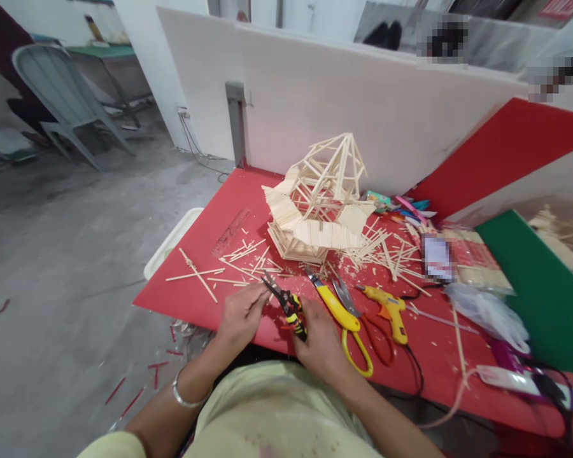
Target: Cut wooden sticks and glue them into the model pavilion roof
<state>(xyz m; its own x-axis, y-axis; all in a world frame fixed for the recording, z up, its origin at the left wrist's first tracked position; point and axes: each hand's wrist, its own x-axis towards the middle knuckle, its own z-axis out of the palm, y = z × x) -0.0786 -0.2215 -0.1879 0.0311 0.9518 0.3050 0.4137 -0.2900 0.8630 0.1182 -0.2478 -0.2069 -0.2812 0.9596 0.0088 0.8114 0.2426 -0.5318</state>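
Note:
My right hand is wrapped around the black-and-yellow handles of a pair of snips, whose dark jaws point up and left. Beside the jaws, my left hand has its fingers pinched together. Whatever they hold is too small or hidden to make out. Beyond both hands stands a model built of thin wooden sticks, with a slatted base and an open, pointed frame on top. Loose stick pieces lie between it and my left hand.
Yellow-handled scissors, red-handled shears and a yellow glue gun lie right of my hands on the red tabletop. A plastic bag and a power strip are farther right. A white panel rises behind.

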